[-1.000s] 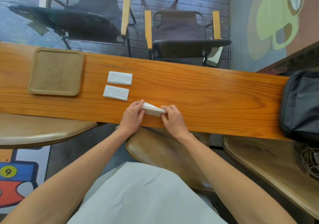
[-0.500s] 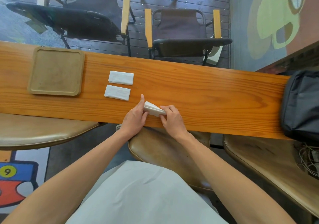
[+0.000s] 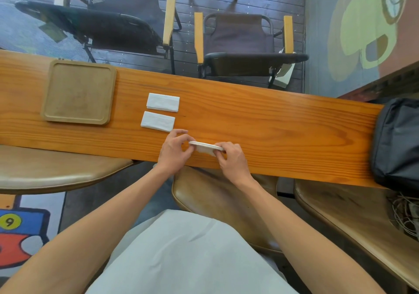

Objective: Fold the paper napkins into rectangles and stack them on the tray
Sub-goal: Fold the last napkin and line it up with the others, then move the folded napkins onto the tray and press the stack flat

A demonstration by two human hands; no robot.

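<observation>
Bare tray [image 3: 48, 94], left hand [image 3: 173, 152] and right hand [image 3: 231, 160] pinching napkin [image 3: 205, 147]

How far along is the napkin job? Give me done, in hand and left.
Done: two folded napkins, far one and near one, lie side by side on the table beside the tray. In hand: the left hand and right hand pinch a third napkin at its ends, mid-fold. Left: finish that fold and stack all three on the tray, which holds none yet.
</observation>
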